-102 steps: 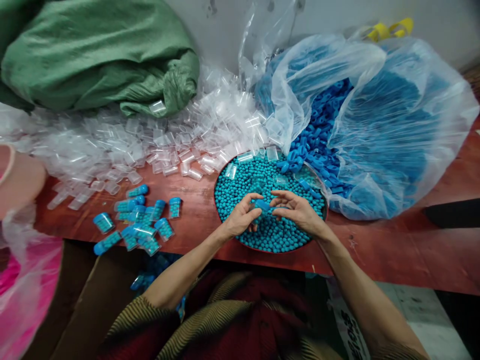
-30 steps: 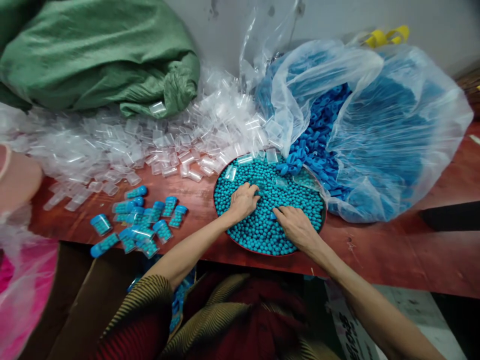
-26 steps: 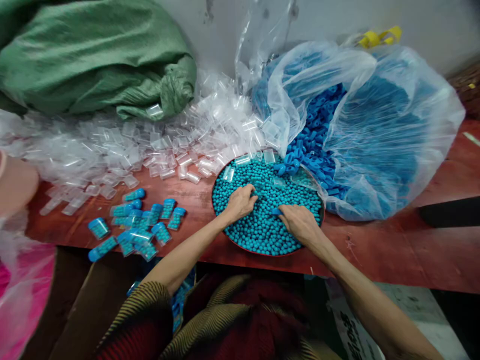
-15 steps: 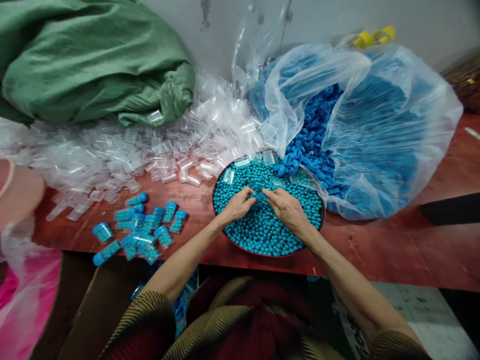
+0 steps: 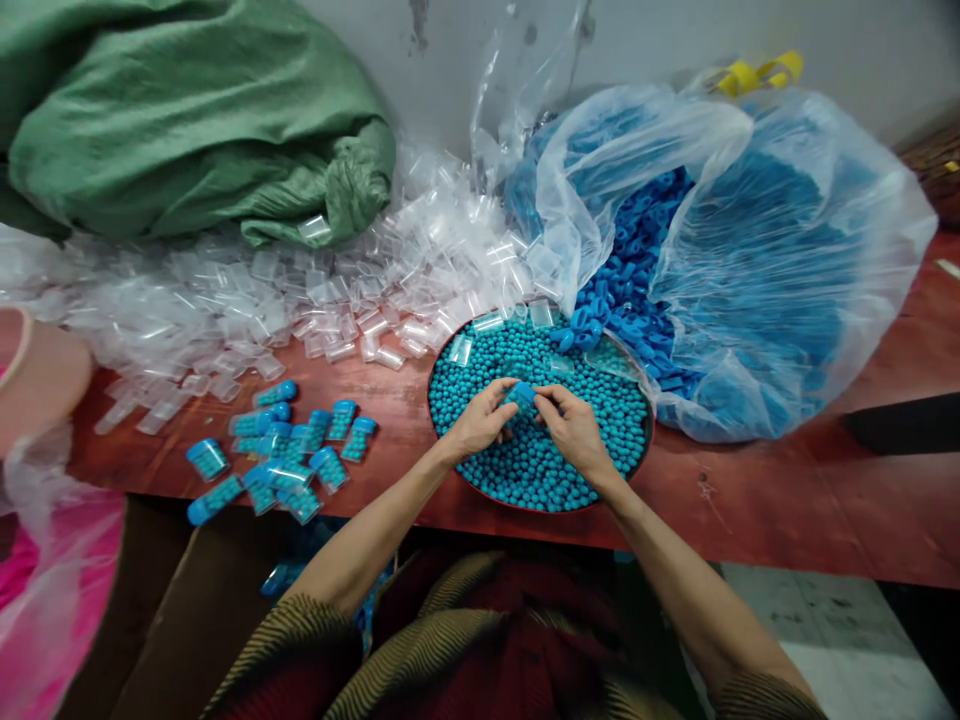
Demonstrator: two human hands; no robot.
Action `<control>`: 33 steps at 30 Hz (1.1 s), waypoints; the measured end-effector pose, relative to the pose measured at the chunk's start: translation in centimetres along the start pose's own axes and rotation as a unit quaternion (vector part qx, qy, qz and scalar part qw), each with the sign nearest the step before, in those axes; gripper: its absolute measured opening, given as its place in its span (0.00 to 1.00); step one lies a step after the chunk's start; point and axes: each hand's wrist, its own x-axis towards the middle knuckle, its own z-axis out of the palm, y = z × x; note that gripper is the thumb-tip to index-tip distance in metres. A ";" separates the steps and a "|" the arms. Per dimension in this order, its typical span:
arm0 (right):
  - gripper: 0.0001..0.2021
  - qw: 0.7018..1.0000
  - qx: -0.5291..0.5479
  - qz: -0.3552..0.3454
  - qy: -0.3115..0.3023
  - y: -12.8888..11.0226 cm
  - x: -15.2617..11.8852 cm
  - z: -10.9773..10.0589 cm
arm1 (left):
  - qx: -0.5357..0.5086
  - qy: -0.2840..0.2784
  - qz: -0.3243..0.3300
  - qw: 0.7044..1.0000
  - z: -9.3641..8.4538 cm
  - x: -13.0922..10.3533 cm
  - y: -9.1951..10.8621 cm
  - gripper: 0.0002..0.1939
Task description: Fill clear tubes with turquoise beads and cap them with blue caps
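Left hand [image 5: 480, 420] and right hand [image 5: 574, 430] close off the air over the middle of the tray [image 5: 641, 450], the vial [image 5: 523, 392] between them. To the left, a bare strip of table [image 5: 401, 430] offers passage as far as the capped vials [image 5: 289, 475], a loose heap in the way; the left forearm crosses its near end. Farther left stands the tub [image 5: 52, 370]. Clear tubes [image 5: 427, 240] bar the far side, the green sack [image 5: 202, 130] bulging above them. Far right, the bag [image 5: 795, 240] blocks, its caps [image 5: 637, 260] spilling over the tray's rim. Near right, beyond the right forearm, the table lies open toward the black bar [image 5: 907, 423].
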 end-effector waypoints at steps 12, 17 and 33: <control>0.10 0.997 0.013 -0.049 -0.061 -0.3 -0.3 -1.4 | -0.040 0.024 -0.013 0.999 1.1 -1.6 0.6 0.27; 0.09 0.985 0.002 -0.103 -0.139 -0.3 0.2 -2.3 | -0.057 0.055 0.001 0.997 2.0 -1.9 0.4 0.17; 0.27 0.933 0.320 0.165 -0.015 -1.0 -0.3 -1.0 | -0.044 0.001 -0.019 0.999 1.0 -2.9 0.6 0.21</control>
